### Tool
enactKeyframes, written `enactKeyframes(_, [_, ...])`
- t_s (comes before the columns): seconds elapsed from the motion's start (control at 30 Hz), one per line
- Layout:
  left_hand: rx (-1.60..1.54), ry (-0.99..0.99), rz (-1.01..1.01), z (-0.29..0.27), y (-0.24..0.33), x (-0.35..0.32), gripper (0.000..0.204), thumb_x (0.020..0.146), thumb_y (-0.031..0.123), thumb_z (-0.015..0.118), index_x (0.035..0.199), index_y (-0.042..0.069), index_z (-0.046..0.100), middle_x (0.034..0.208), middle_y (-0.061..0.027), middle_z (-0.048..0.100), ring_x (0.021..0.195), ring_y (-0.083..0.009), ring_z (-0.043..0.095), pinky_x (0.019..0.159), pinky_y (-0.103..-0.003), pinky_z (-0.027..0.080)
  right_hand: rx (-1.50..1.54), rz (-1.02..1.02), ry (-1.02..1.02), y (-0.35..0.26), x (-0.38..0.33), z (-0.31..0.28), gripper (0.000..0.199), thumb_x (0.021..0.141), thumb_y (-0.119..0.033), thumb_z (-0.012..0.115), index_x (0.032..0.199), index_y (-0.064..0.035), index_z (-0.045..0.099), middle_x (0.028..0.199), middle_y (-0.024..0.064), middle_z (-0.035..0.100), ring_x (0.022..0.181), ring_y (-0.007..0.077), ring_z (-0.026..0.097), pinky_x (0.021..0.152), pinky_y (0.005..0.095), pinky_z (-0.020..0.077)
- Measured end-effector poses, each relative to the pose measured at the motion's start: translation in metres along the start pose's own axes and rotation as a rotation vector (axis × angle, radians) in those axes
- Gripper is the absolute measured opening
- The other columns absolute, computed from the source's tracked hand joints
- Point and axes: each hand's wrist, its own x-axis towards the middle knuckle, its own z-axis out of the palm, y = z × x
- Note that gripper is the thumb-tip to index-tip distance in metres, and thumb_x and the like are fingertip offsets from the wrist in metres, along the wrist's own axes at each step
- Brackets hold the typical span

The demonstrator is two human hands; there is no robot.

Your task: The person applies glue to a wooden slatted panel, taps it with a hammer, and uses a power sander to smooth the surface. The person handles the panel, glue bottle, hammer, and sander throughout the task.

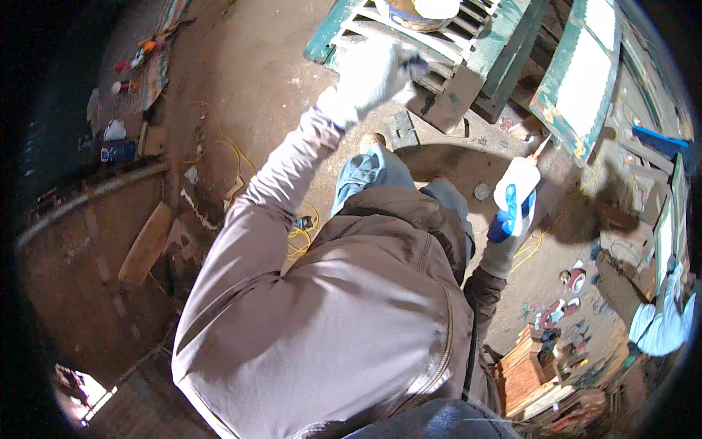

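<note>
Dusty workshop floor (241, 80) with yellow cord (303, 234), left hand (369, 73) in white glove closed around dark small tool on green slatted shutter (431, 44), right hand (508, 223) gripping white glue bottle (518, 183), nozzle up toward green frame (581, 80)

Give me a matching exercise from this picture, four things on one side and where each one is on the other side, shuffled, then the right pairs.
Things:
1. white bottle
2. left hand
3. yellow cord
4. stacked wooden boards

Places:
A. on the slatted green frame
B. in the right hand
C. lower right, on the floor
D. on the floor beside the left sleeve

Pairs: 1-B, 2-A, 3-D, 4-C
</note>
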Motion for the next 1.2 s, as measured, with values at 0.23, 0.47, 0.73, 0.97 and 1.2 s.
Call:
enactKeyframes(0.23, [-0.104, 0.289, -0.277, 0.084, 0.023, -0.077, 0.02, 0.08, 0.028, 0.08, 0.099, 0.022, 0.082, 0.098, -0.0036, 0.076, 0.085, -0.0259, 0.072, 0.075, -0.036, 0.057, 0.01, 0.135, -0.098, -0.023, 0.038, -0.045, 0.047, 0.095, -0.007, 0.07, 0.14, -0.0004, 0.057, 0.13, 0.0061, 0.063, 0.116, 0.0161, 0.061, 0.097, 0.0311, 0.0483])
enactKeyframes(0.47, [0.427, 0.341, -0.15, 0.11, 0.06, -0.097, 0.057, 0.088, 0.043, 0.07, 0.135, 0.01, 0.065, 0.14, -0.013, 0.061, 0.132, -0.0351, 0.053, 0.112, -0.061, 0.035, 0.008, 0.191, -0.249, -0.022, 0.044, -0.063, 0.048, 0.097, -0.01, 0.07, 0.142, -0.0014, 0.056, 0.13, 0.0047, 0.062, 0.117, 0.0156, 0.059, 0.102, 0.0312, 0.0444])
enactKeyframes(0.73, [0.366, 0.22, -0.274, 0.139, 0.083, -0.094, 0.095, 0.094, 0.069, 0.046, 0.154, -0.006, 0.036, 0.16, -0.0266, 0.037, 0.149, -0.0435, 0.033, 0.114, -0.079, 0.008, 0.059, 0.294, -0.26, -0.02, 0.031, -0.049, 0.053, 0.094, -0.007, 0.073, 0.143, -0.001, 0.055, 0.131, 0.006, 0.062, 0.118, 0.016, 0.059, 0.103, 0.0314, 0.0433])
enactKeyframes(0.97, [0.316, 0.232, -0.235, 0.124, 0.072, -0.11, 0.091, 0.095, 0.065, 0.051, 0.154, -0.003, 0.037, 0.158, -0.0245, 0.04, 0.148, -0.0426, 0.035, 0.114, -0.079, 0.008, 0.077, 0.23, -0.198, -0.014, 0.03, -0.056, 0.049, 0.095, -0.009, 0.072, 0.141, -0.0008, 0.056, 0.124, 0.0046, 0.064, 0.111, 0.0141, 0.061, 0.096, 0.0299, 0.0469])
enactKeyframes(1.2, [0.299, 0.201, -0.189, 0.118, 0.078, -0.1, 0.074, 0.095, 0.059, 0.055, 0.151, 0.012, 0.047, 0.154, -0.0117, 0.048, 0.145, -0.0396, 0.04, 0.11, -0.082, 0.013, 0.063, 0.219, -0.148, -0.018, 0.027, -0.062, 0.048, 0.096, -0.01, 0.071, 0.141, -0.0008, 0.057, 0.127, 0.0056, 0.064, 0.112, 0.0148, 0.062, 0.098, 0.0308, 0.047])
